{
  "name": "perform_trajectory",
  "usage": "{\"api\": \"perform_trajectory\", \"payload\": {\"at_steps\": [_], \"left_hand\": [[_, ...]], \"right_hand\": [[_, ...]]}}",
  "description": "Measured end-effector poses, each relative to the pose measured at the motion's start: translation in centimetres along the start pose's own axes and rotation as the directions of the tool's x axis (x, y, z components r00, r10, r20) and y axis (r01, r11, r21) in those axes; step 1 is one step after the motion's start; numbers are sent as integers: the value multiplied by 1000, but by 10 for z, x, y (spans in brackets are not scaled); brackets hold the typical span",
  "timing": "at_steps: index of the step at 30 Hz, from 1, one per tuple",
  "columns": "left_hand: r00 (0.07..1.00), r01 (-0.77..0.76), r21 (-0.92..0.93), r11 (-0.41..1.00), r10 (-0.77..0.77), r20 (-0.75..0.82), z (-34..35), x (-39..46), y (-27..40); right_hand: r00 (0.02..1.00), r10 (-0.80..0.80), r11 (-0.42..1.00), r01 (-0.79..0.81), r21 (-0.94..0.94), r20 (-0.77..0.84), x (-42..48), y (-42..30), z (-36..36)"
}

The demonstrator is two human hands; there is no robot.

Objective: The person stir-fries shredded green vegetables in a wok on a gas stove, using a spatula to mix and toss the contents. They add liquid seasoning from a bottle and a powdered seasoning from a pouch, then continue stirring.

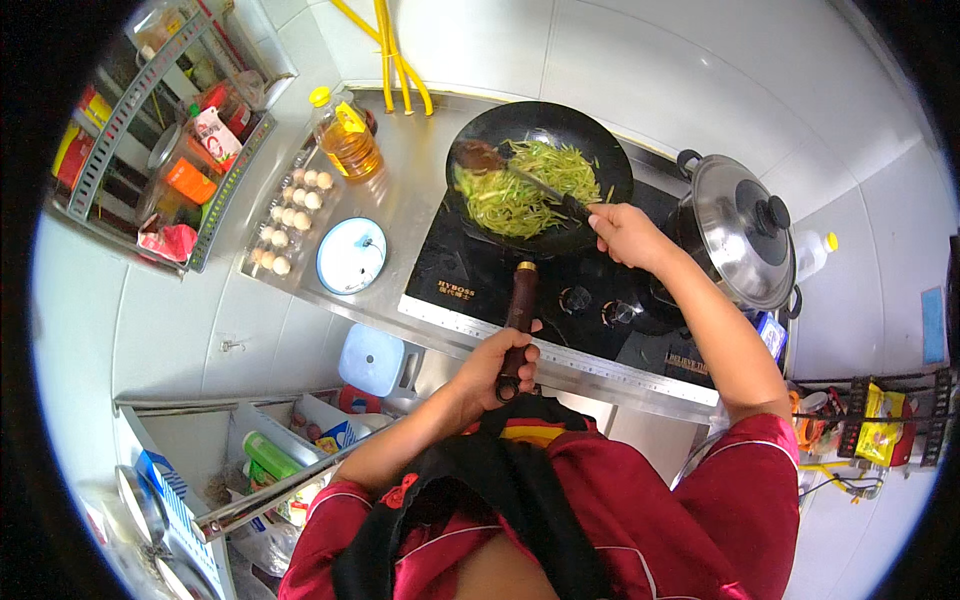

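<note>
A black wok [551, 120] stands on the black glass gas hob [480, 262], holding pale green shredded vegetables [517, 202]. My left hand [499, 364] is closed round the wok's dark brown handle [521, 296], near its looped end. With my right hand [626, 232] I grip the black handle of a spatula [536, 182]. Its shaft reaches left across the vegetables, and its brownish, blurred head [480, 155] is at the wok's left side. Part of the right hand's fingers is turned away from view.
A large lidded pot [720, 225] stands close to the right forearm. Left of the hob are a white bowl with a blue rim [351, 255], eggs in a clear tray [300, 199] and an oil bottle [349, 139]. Yellow pipes [397, 56] run down the wall; a blue stool [371, 360] is below.
</note>
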State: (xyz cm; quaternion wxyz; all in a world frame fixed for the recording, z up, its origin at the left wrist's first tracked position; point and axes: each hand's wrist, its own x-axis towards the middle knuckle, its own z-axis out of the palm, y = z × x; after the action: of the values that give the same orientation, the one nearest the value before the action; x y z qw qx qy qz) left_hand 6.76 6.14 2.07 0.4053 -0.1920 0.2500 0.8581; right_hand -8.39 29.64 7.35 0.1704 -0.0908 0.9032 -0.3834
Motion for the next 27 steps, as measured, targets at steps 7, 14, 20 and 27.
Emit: {"api": "perform_trajectory", "payload": {"at_steps": [7,14,20,27], "left_hand": [[1000,-2,1,1000,2,10,1,1,0],[1000,-1,6,1000,1,20,-5,3,-4],[1000,4,10,1000,-4,29,-4,4,-1],[1000,14,13,1000,-15,3,-2,1,-1]], "right_hand": [[963,-267,854,220,-473,-36,-79,-32,-46],[991,-131,759,96,-644,-7,-124,-79,-76],[955,-280,704,135,-697,-98,-73,-40,-15],[876,-473,560,218,-799,-92,-53,-33,-34]]}}
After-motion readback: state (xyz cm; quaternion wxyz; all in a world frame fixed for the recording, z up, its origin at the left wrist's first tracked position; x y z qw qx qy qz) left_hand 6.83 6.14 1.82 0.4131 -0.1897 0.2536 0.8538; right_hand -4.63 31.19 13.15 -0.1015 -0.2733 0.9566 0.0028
